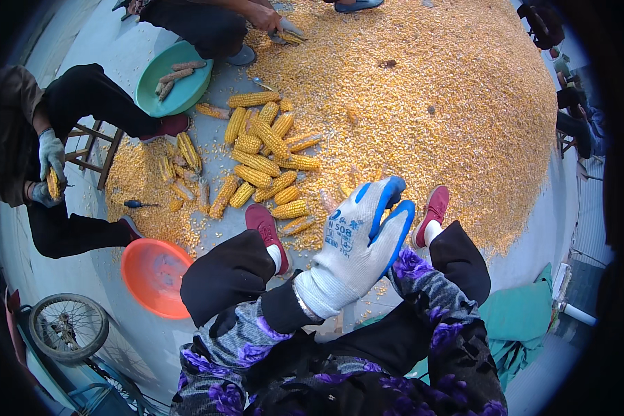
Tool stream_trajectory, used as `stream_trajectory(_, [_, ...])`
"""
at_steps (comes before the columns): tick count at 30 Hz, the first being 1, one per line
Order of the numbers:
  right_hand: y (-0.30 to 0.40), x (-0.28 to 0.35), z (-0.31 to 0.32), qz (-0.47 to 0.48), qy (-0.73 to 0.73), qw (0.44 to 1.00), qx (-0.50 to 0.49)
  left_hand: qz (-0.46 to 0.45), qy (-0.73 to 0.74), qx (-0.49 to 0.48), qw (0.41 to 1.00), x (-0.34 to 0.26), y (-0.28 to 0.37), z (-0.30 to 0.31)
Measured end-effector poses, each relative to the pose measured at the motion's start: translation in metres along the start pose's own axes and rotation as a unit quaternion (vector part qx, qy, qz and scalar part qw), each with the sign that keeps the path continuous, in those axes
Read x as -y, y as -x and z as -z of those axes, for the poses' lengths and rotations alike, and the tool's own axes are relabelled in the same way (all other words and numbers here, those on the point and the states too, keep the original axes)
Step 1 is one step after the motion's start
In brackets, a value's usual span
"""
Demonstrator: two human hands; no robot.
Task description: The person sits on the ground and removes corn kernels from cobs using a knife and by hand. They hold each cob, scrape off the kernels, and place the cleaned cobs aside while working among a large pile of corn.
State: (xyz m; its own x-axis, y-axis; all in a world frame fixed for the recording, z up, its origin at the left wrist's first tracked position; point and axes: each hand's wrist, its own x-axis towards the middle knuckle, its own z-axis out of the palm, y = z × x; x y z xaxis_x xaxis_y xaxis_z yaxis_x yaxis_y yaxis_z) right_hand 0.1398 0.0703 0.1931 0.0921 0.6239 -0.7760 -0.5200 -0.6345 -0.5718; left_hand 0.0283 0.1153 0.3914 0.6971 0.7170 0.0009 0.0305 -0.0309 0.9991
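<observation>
My left hand [354,234] wears a white knitted glove with blue-coated fingers and thumb, and bears printed writing. It hangs in front of me between my knees, back upward, the fingers curled down. Whatever may lie inside its grasp is hidden. My right hand is out of sight; its purple-flowered sleeve [421,275] ends behind the left glove. Just beyond my left hand, yellow ears of corn [270,138] lie loosely piled on the floor. A broad heap of loose corn kernels [421,104] spreads ahead and to the right, reaching my red shoes.
At left, a person's gloved hands hold a corn ear [53,184]. Another person's hands at the top handle a corn ear [291,37]. A green basin [151,93] contains bare cobs. An orange basin [135,281], a blue-handled tool [133,204] and a wheel [68,327] are leftward.
</observation>
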Motion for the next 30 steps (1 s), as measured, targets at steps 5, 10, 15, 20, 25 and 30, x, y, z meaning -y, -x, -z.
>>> stream_trajectory(5, [-0.084,0.042,-0.097,-0.023,-0.007,0.997,0.076,-0.155,-0.06,-0.15,0.975,-0.008,0.0,0.014])
stream_trajectory(10, [-0.098,0.16,-0.173,0.092,0.008,0.987,0.132,-0.226,-0.074,-0.22,0.946,-0.009,-0.009,0.026])
stream_trajectory(15, [-0.068,0.086,-0.092,0.079,-0.01,0.977,0.198,-0.046,0.018,-0.205,0.978,-0.002,-0.01,0.055])
stream_trajectory(20, [-0.052,-0.037,0.063,-0.072,0.1,0.988,-0.088,-0.012,0.164,-0.159,0.974,0.015,-0.018,0.061])
stream_trajectory(25, [-0.019,-0.15,0.076,-0.244,0.417,0.875,-0.038,0.011,0.173,-0.033,0.984,0.021,-0.019,0.053])
stream_trajectory(30, [0.0,-0.203,0.028,-0.279,0.452,0.817,-0.225,0.05,0.137,-0.028,0.989,0.021,-0.024,0.038])
